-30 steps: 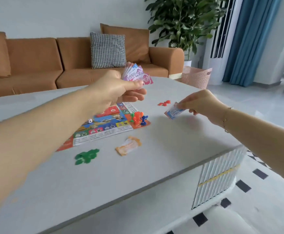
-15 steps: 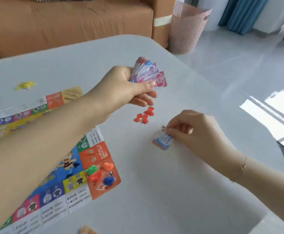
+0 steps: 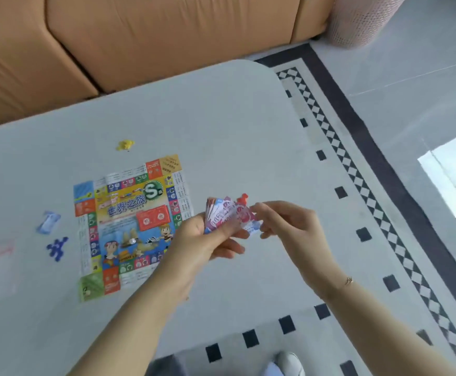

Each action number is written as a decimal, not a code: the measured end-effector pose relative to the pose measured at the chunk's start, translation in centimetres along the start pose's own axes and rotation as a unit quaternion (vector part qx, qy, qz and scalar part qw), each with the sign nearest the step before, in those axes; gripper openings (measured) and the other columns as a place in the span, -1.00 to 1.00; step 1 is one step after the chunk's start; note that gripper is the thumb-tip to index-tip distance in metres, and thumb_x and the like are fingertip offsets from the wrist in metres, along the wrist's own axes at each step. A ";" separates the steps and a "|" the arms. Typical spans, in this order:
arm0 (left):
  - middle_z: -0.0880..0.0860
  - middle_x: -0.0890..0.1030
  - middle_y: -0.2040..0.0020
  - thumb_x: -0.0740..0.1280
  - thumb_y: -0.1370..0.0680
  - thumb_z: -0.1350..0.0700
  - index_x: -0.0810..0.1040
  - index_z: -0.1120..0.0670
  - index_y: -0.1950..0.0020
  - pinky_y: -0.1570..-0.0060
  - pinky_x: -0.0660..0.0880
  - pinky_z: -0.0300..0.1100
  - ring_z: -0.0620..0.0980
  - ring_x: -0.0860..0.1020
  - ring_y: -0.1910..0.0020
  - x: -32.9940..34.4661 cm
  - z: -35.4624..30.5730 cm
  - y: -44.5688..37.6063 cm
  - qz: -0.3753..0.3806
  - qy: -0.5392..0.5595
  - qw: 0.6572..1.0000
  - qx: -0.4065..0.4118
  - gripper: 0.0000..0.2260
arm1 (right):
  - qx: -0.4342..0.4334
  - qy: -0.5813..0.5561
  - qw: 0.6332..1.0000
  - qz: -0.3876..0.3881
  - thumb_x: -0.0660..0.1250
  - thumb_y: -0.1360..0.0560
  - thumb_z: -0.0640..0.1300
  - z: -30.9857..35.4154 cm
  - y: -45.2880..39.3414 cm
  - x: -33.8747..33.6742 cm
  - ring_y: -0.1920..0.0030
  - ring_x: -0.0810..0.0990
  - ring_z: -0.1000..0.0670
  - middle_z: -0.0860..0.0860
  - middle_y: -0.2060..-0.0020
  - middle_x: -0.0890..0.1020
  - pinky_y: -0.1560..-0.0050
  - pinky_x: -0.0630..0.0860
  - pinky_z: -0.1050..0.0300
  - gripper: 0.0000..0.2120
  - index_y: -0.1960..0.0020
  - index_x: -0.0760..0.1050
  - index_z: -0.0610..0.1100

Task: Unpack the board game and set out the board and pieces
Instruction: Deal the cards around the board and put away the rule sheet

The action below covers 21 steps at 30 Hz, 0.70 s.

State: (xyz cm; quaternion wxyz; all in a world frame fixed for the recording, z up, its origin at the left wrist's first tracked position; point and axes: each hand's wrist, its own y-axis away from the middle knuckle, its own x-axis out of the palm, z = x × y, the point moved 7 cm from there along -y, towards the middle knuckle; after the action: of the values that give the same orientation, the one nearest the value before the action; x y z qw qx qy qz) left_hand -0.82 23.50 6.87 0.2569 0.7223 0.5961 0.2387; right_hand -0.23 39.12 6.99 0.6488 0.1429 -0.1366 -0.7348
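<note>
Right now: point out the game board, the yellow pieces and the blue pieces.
game board [image 3: 132,218], head view, centre artwork.
yellow pieces [image 3: 125,145], head view, middle of the small heap.
blue pieces [image 3: 57,248], head view, middle of the cluster.

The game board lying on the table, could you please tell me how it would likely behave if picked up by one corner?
The game board looks like thin folded paper: crease lines cross it, so it would probably flop and bend. It seems light, so a push may slide it across the smooth table.

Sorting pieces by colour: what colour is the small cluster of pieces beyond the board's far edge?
Yellow: the small plastic pieces, clearest in the head view.
</note>
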 end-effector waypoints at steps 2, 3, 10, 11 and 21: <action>0.11 0.69 0.23 0.40 -0.39 0.04 0.59 0.17 0.00 0.44 0.47 -0.33 -0.05 0.61 0.41 1.5 -1.7 2.2 0.005 0.015 1.000 -0.003 -0.73 | 0.002 0.018 1.000 0.026 0.41 -0.46 -0.09 2.9 1.2 -0.5 0.22 0.60 -0.03 -0.07 0.20 0.69 0.18 0.55 0.15 -0.86 0.11 0.66 -0.16; 0.12 0.69 0.24 0.40 -0.39 0.04 0.59 0.17 0.01 0.44 0.48 -0.32 -0.04 0.61 0.41 2.2 -2.7 3.2 0.006 0.018 1.000 -0.003 -0.74 | -0.001 0.037 0.999 0.035 0.43 -0.44 -0.11 4.3 1.7 -1.0 0.20 0.61 -0.03 -0.03 0.20 0.69 0.18 0.55 0.16 -0.89 0.12 0.66 -0.15; 0.12 0.70 0.14 0.34 -0.52 0.12 0.59 0.14 -0.01 0.30 0.56 -0.28 0.00 0.65 0.30 3.9 -7.1 5.6 0.054 0.047 0.997 -0.006 -0.87 | -0.017 0.118 0.991 0.068 0.45 -0.41 -0.22 9.7 1.2 -2.3 0.31 0.56 0.12 0.05 0.29 0.67 0.21 0.47 0.31 -0.98 0.18 0.66 -0.14; 0.12 0.70 0.13 0.32 -0.54 0.12 0.58 0.15 -0.01 0.27 0.57 -0.27 0.01 0.66 0.28 3.6 -7.6 5.3 0.060 0.062 0.996 -0.004 -0.87 | -0.020 0.123 0.990 0.073 0.45 -0.42 -0.23 10.2 0.4 -2.0 0.31 0.57 0.11 0.05 0.28 0.68 0.20 0.48 0.30 -0.97 0.18 0.66 -0.13; 0.17 0.70 0.11 0.25 -0.58 0.18 0.57 0.21 -0.07 0.34 0.58 -0.26 0.05 0.67 0.28 -5.5 -12.3 -2.9 -0.029 0.145 0.988 0.035 -0.83 | 0.015 0.109 0.978 0.177 0.45 -0.42 -0.22 14.0 -11.2 7.1 0.28 0.54 0.09 -0.10 0.22 0.68 0.15 0.51 0.25 -0.92 0.11 0.65 -0.23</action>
State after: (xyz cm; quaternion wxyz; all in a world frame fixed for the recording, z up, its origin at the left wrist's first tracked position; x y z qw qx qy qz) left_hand -11.97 19.61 14.01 0.1493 0.6708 0.6560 0.3121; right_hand -16.70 33.68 15.30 0.7772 0.2052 -0.0995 -0.5864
